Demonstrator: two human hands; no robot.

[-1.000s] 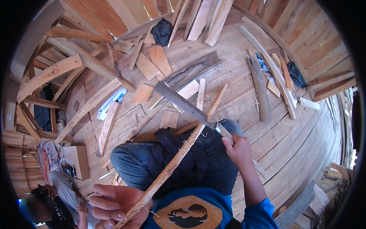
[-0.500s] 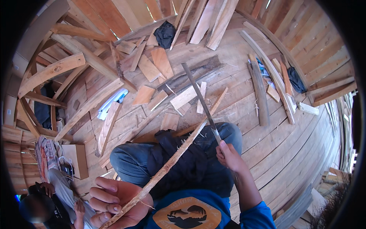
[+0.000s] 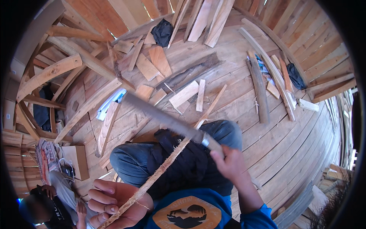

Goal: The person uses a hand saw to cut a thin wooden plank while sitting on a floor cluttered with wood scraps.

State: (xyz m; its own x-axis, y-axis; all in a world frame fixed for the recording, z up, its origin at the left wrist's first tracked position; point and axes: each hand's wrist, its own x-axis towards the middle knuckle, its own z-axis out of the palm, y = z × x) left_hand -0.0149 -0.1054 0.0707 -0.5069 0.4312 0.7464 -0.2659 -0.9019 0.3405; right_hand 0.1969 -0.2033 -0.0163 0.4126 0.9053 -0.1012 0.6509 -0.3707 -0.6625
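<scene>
A long, thin strip of wood (image 3: 162, 168) with frayed, stringy bark runs diagonally from the lower left up past my knees. My left hand (image 3: 118, 202) is closed loosely around its near end, palm upward and fingers curled. My right hand (image 3: 230, 164) grips the handle of a machete (image 3: 164, 116) over my right knee. Its broad blade, blurred by motion, points up and to the left and crosses over the strip. Whether the edge touches the wood I cannot tell. Loose fibres stick out along the strip. My legs, in blue jeans (image 3: 131, 162), are crossed beneath it.
Offcuts such as a pale board (image 3: 184, 94) lie on the plank floor ahead. A curved slab of bark (image 3: 190, 74) rests behind them. Curved timber framing (image 3: 89, 110) stands at left. Another person (image 3: 49, 206) sits at lower left beside a cardboard box (image 3: 75, 162).
The machete has swung from pointing away to pointing up-left across the strip, its flat side now showing. My right hand has turned with it. My left hand and the strip have barely moved.
</scene>
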